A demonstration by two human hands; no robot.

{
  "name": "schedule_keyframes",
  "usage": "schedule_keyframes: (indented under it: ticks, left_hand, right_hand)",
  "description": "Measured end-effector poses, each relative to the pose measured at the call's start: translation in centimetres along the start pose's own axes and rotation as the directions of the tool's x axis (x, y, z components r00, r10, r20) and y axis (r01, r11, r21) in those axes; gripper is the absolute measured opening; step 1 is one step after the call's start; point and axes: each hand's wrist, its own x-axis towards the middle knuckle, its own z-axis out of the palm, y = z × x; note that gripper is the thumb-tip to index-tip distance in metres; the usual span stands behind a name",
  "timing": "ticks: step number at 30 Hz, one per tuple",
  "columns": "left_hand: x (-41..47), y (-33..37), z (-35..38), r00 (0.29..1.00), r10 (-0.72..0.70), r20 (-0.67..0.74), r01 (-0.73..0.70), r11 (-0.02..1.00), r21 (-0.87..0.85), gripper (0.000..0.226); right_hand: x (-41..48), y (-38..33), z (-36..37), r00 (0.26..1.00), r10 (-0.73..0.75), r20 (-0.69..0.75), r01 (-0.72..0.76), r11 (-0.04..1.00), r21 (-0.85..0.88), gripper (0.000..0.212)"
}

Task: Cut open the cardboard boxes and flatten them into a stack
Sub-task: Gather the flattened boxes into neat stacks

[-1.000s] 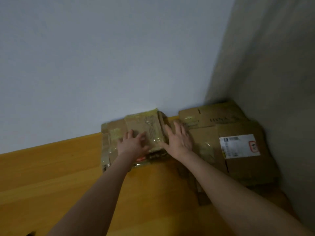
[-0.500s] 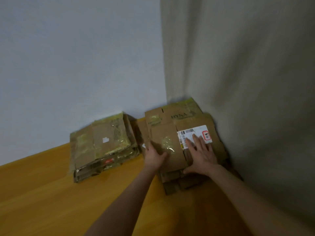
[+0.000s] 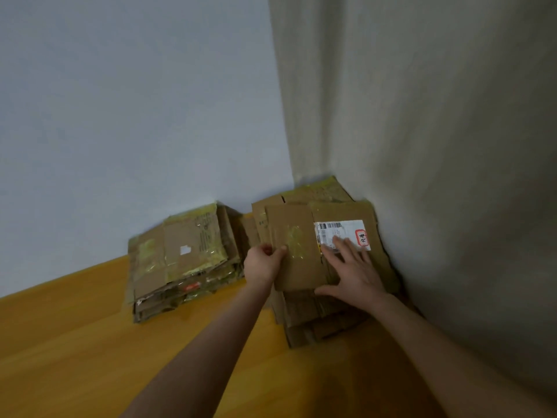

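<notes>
Two stacks of flattened cardboard boxes lie on the wooden floor in the room's corner. The left stack [image 3: 180, 260] is taped and lies against the wall. The right stack [image 3: 325, 321] lies in the corner; its top sheet [image 3: 298, 251] bears a white shipping label [image 3: 340, 233]. My left hand [image 3: 262, 263] grips the left edge of the top sheet, thumb on top. My right hand [image 3: 352, 273] lies flat with spread fingers on the right stack, fingertips touching the label.
A pale wall [image 3: 120, 116] runs behind both stacks. A curtain or wall [image 3: 437, 146] closes the right side, touching the right stack. The orange wooden floor [image 3: 90, 342] stretches to the left and front.
Both hands left the left stack and came to the right stack. Since half a second ago they have shifted only slightly, and the view has come closer.
</notes>
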Motion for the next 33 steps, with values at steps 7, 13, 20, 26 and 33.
schedule_keyframes:
  ticks: [7, 13, 20, 26, 33]
  left_hand:
    - [4.5, 5.6, -3.1, 0.988, -0.087, -0.131, 0.044, 0.952, -0.304, 0.027]
    - [6.8, 3.5, -1.8, 0.984, -0.164, -0.064, 0.144, 0.958, -0.250, 0.035]
    - [5.8, -0.3, 1.0, 0.807, 0.406, 0.429, -0.587, 0.470, 0.659, 0.110]
    - [9.3, 0.9, 2.1, 0.785, 0.430, 0.447, -0.579, 0.248, 0.777, 0.098]
    - [8.1, 2.8, 1.2, 0.687, 0.559, 0.464, -0.590, 0.057, 0.805, 0.064]
  right_hand:
    - [2.4, -2.3, -5.3, 0.916, 0.109, -0.387, -0.037, 0.982, 0.187, 0.096]
    - [4.2, -1.4, -5.1, 0.979, 0.028, -0.202, -0.056, 0.989, -0.135, 0.118]
    - [8.4, -1.3, -3.2, 0.989, 0.121, 0.084, -0.087, 0.943, -0.322, 0.111]
    - [12.3, -1.9, -3.7, 0.991, 0.108, -0.082, -0.124, 0.963, -0.241, 0.067]
    - [10.9, -1.5, -4.9, 0.987, 0.085, -0.137, -0.116, 0.963, -0.242, 0.063]
